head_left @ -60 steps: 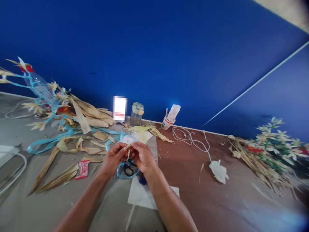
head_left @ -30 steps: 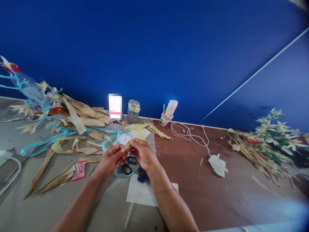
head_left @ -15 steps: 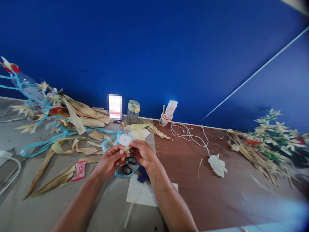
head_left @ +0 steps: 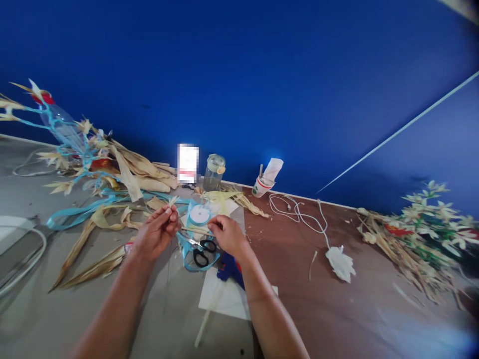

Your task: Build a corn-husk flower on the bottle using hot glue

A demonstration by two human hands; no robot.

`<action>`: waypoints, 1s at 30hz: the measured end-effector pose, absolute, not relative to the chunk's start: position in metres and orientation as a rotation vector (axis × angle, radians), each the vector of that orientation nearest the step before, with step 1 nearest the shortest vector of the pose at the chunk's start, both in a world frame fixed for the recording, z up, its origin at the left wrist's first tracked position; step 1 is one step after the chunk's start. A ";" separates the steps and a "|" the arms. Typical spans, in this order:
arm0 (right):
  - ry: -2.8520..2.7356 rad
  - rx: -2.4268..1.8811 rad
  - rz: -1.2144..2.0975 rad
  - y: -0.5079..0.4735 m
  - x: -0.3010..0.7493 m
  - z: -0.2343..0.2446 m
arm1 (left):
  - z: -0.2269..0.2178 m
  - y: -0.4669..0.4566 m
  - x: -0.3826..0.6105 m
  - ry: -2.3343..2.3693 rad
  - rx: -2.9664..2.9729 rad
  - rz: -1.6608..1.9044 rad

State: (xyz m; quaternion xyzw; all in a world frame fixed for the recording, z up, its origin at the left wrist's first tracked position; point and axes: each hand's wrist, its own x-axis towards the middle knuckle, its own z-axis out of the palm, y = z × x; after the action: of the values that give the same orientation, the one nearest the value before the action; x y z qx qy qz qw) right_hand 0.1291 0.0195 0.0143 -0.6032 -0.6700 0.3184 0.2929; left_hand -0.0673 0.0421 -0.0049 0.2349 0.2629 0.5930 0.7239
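Left hand (head_left: 157, 230): you pinched a pale husk piece (head_left: 172, 201).
Right hand (head_left: 229, 234): you gripped a thin strip (head_left: 198, 231) — its length pointed leftward.

lidded jar (head_left: 214, 174) near white cup (head_left: 262, 188)

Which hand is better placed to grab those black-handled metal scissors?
Probably the right hand: the loops of the black-handled metal scissors lie nearer it. The left hand is farther off, pinching a pale, pointed piece.
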 end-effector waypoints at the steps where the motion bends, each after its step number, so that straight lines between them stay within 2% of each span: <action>1: -1.889 -1.661 0.784 0.019 0.128 0.015 | -0.006 0.042 -0.066 0.583 0.513 1.301; 7: -2.345 -1.943 0.386 0.027 0.105 0.003 | -0.012 0.042 -0.064 0.560 0.513 1.241; 12: -2.447 -1.960 0.228 0.034 0.089 -0.013 | -0.011 0.040 -0.061 0.551 0.521 1.223; 26: -2.346 -1.880 0.252 0.036 0.090 -0.013 | -0.013 0.040 -0.062 0.554 0.538 1.215; 30: -1.977 -1.767 0.476 0.031 0.104 0.007 | -0.015 0.040 -0.061 0.589 0.545 1.203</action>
State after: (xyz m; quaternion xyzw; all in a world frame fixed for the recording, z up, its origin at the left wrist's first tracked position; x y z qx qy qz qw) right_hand 0.1044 0.0314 0.0067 -0.6395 -0.7157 0.1724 0.2218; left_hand -0.0610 0.0399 -0.0145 0.2493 0.2696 0.5503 0.7499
